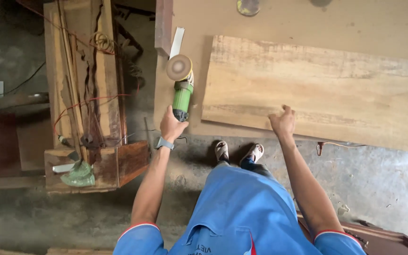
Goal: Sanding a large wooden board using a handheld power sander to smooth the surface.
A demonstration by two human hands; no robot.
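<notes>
While the left hand [172, 125] grips a green angle grinder [181, 85], right hand [283, 121] spread flat on the wooden plank [317, 89] alongside.

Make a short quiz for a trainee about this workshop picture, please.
1. True or false: the left hand holds a green grinder.
2. What does the right hand rest on? A) a red cable B) a wood board C) a sandal
3. Which way does the grinder's disc point: toward the person or away?

Key:
1. True.
2. B, at the board's near edge.
3. Away from the person, at the far end of the grinder.
</notes>
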